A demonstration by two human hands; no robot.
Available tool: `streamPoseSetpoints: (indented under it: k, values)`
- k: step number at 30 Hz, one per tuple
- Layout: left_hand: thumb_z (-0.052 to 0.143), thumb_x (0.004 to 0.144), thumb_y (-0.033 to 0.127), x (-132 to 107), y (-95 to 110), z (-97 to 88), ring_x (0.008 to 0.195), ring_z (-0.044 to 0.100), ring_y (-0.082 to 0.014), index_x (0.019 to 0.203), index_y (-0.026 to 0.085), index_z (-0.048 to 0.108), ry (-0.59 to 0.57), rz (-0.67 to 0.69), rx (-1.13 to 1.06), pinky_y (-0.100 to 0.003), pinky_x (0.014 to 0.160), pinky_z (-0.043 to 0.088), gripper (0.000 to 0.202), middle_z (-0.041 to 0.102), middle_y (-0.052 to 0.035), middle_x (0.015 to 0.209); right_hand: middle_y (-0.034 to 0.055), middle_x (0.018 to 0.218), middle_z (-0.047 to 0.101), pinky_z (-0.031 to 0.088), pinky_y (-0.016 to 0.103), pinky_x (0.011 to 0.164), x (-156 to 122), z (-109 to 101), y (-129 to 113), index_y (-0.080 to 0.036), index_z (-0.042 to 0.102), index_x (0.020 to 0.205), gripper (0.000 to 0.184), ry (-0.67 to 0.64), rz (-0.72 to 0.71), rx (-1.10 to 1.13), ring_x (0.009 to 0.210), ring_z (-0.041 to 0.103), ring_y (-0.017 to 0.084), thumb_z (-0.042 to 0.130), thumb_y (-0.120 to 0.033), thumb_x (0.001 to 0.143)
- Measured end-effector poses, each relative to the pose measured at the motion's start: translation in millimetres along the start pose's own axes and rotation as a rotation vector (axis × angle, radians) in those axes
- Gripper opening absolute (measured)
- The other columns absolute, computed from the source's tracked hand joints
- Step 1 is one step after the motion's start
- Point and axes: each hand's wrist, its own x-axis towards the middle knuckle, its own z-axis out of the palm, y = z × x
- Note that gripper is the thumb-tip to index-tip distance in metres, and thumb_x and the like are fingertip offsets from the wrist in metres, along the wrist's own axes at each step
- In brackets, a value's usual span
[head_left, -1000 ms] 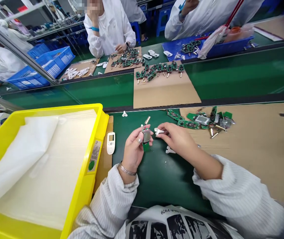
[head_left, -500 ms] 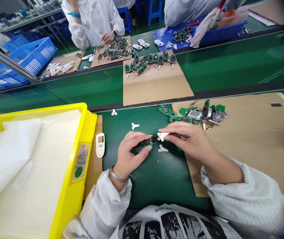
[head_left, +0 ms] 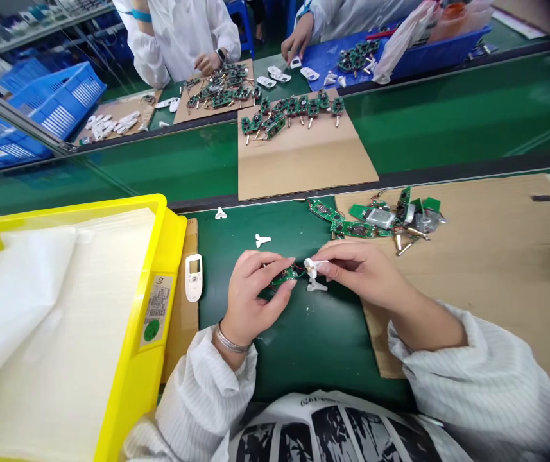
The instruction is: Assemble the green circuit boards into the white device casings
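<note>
a small green circuit board [head_left: 284,276] with thin red wires is held in the left hand [head_left: 255,295], fingers closed on it, above the green surface [head_left: 313,350]. the right hand [head_left: 366,273] pinches a white plastic piece [head_left: 311,264] with narrow fingers, just at the board end. another white part [head_left: 316,285] lies under them. loose boards [head_left: 366,224] lie near, on brown cardboard [head_left: 496,256].

Green circuit board [head_left: 284,276], white plastic part [head_left: 314,265]; yellow tray [head_left: 171,256]; white sleeve [head_left: 197,391], fine grey stripes
</note>
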Motion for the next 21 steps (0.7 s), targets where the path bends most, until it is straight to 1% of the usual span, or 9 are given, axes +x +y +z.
streamPoseSetpoints:
  k: [3,6,9,13,17,21]
  values:
    - [0.069,0.079,0.013,-0.7,-0.5,0.3,0.089,0.058,-0.0159,0.111,0.02,0.066,0.002,0.009,0.035,-0.034,0.083,0.048,0.033,0.068,-0.0057,0.101,0.0072,0.091,0.069,0.055,0.028,0.059,0.6,1.5,2.1,-0.023,0.078,0.093,0.018,0.032,-0.046,0.03,0.074,0.066,0.017,0.073,-0.035,0.081]
    - [0.069,0.079,0.013,-1.3,-0.7,0.7,0.089,0.058,-0.016,0.111,0.019,0.066,-0.002,0.015,0.062,-0.034,0.083,0.048,0.033,0.068,-0.0058,0.1,0.0053,0.093,0.069,0.056,0.026,0.062,0.4,1.5,4.9,-0.027,0.078,0.094,0.015,0.061,-0.074,0.057,0.076,0.066,0.016,0.075,-0.028,0.08]
    - [0.07,0.079,0.012,-1.5,-0.8,1.2,0.089,0.058,-0.0161,0.111,0.018,0.066,0.007,0.02,0.084,-0.035,0.083,0.048,0.033,0.068,-0.0061,0.1,0.0038,0.094,0.069,0.056,0.024,0.063,-0.5,1.0,7.8,-0.029,0.078,0.096,0.017,0.062,-0.073,0.072,0.075,0.066,0.014,0.075,-0.025,0.079]
    - [0.069,0.08,0.013,-1.1,-1.0,2.0,0.088,0.058,-0.0162,0.111,0.019,0.066,0.007,0.028,0.109,-0.035,0.082,0.048,0.032,0.068,-0.0061,0.101,0.0027,0.098,0.069,0.058,0.024,0.067,-2.0,0.1,8.7,-0.031,0.078,0.098,0.02,0.089,-0.086,0.071,0.08,0.067,0.014,0.076,-0.023,0.079]
    - [0.069,0.08,0.014,-0.7,-0.9,2.6,0.088,0.058,-0.0161,0.111,0.02,0.066,0.012,0.026,0.101,-0.035,0.082,0.048,0.031,0.068,-0.0058,0.1,0.003,0.097,0.069,0.059,0.026,0.067,-2.2,-0.1,6.6,-0.03,0.078,0.096,0.018,0.102,-0.118,0.024,0.083,0.067,0.015,0.073,-0.021,0.081]
    - [0.07,0.08,0.013,-1.1,-0.4,3.0,0.089,0.059,-0.0158,0.111,0.019,0.065,0.019,0.017,0.079,-0.035,0.083,0.048,0.032,0.068,-0.0055,0.1,0.0042,0.096,0.07,0.058,0.027,0.064,-0.7,1.4,4.5,-0.027,0.078,0.094,0.015,0.086,-0.098,-0.01,0.079,0.068,0.016,0.073,-0.023,0.081]
